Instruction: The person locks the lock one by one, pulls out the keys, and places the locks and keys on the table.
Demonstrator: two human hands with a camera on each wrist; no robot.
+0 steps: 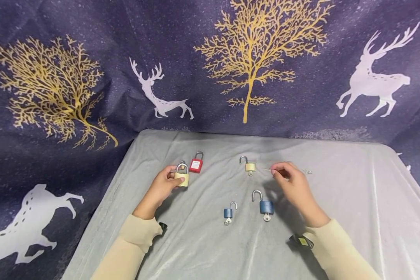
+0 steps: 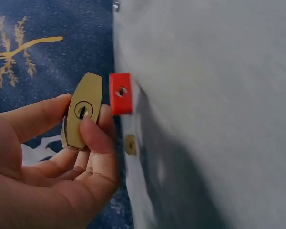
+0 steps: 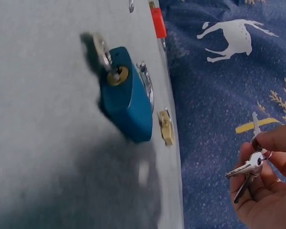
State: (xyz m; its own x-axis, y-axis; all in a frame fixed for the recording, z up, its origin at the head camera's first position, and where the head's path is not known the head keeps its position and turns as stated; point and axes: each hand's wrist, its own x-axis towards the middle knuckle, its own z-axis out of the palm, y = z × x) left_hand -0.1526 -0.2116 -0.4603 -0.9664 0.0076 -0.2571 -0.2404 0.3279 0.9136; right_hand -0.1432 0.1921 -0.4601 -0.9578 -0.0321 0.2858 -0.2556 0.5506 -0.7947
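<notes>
My left hand holds a brass padlock between thumb and fingers, its shackle closed and pointing up. In the left wrist view its keyhole faces the camera, the thumb tip right at its edge. My right hand pinches one key of a small bunch; the other keys hang from the ring. That hand is just right of an open brass padlock with a key in it. A red padlock and a small brass padlock lie close to the left hand.
Nearer the front lie a large blue padlock and a small blue padlock, both with shackles open and keys inserted. A small shiny item lies right of the right hand. A patterned dark cloth hangs behind the grey-covered table.
</notes>
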